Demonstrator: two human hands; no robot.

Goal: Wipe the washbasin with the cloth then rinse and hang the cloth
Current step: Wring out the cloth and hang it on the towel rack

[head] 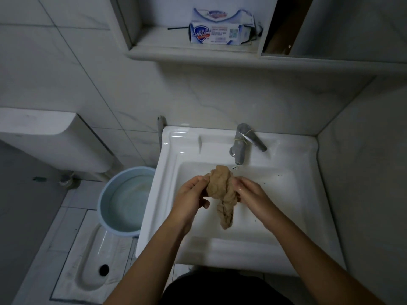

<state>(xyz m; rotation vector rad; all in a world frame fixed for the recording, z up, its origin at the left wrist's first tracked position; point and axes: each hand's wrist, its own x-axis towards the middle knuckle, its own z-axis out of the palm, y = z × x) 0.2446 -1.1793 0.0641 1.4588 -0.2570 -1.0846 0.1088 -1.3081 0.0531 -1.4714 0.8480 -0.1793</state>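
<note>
Cloth (221,191) hung bunched over the middle of the washbasin (164,194), on the near side of the tap (240,144). Left hand (193,195) and right hand (253,192) each gripped its upper wad with curled fingers. No running water showed. Dark specks (280,176) lay on the bowl's right side, so wiping seemed unfinished or rinsing only begun; hanging was not yet done.

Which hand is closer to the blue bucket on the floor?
Left. The left hand grips the cloth on the side toward the blue bucket; the right hand grips the cloth's other side, farther away.
</note>
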